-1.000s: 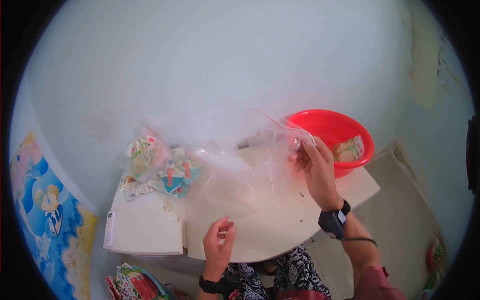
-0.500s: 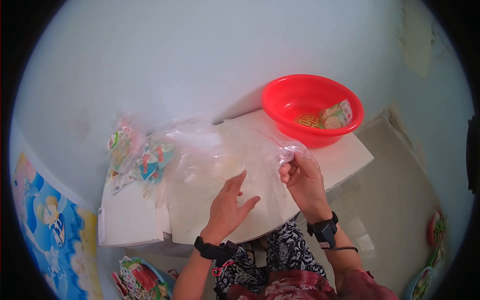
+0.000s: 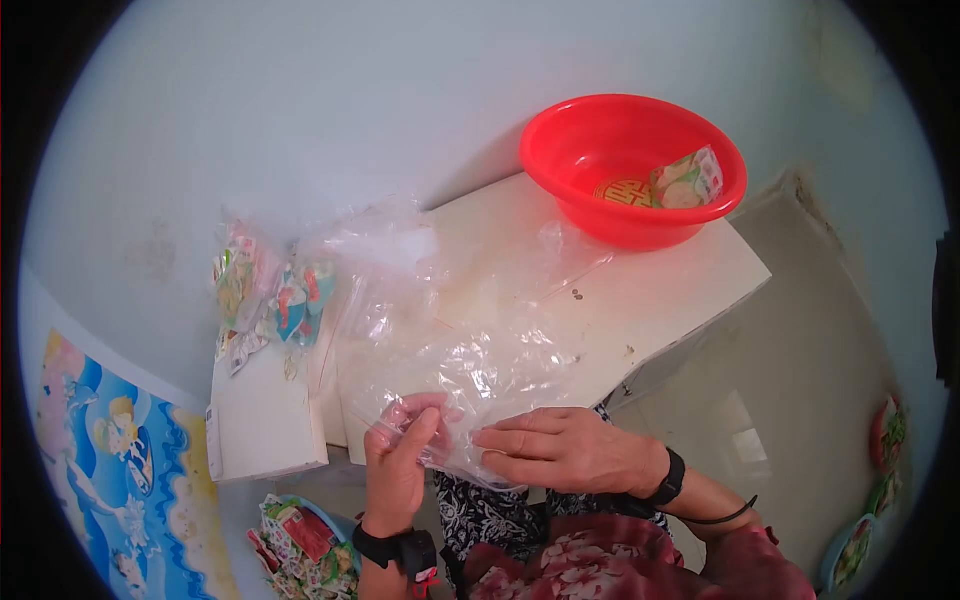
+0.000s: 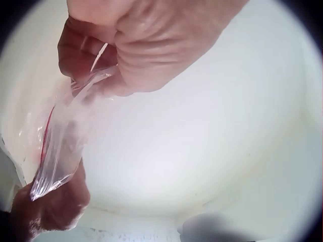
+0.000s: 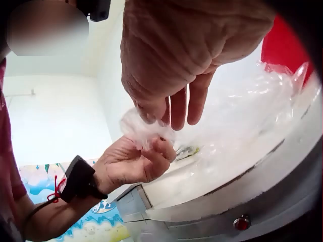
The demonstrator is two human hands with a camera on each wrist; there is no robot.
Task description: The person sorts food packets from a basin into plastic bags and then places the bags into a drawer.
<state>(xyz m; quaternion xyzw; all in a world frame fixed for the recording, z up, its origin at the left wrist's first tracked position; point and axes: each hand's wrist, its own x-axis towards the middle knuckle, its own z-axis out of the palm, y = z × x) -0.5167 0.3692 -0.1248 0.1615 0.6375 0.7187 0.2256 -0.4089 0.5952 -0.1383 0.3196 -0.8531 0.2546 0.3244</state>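
Observation:
A large clear plastic zip bag (image 3: 490, 365), crinkled and see-through, spreads over the near part of the table. Its red zip strip shows in the left wrist view along the clear bag (image 4: 63, 136). My left hand (image 3: 400, 460) pinches the near edge between thumb and curled fingers. Beside it, my right hand (image 3: 575, 455) lies palm down over the same edge; in the right wrist view its thumb and forefinger pinch the plastic, while the other fingers hang straighter. Both hands are close together at the table's front edge, above the person's lap.
A red basin (image 3: 610, 225) with one printed packet (image 3: 690, 180) inside stands at the back right of the white table (image 3: 690, 270). More clear plastic (image 3: 375, 240) and filled packets (image 3: 245, 280) lie at the left. A blue tub (image 3: 325, 520) of packets stands below.
The right hand has come down and left from near the basin to the front edge, bringing the bag along. The left hand reached over the bag, then drew back and now grips its edge.

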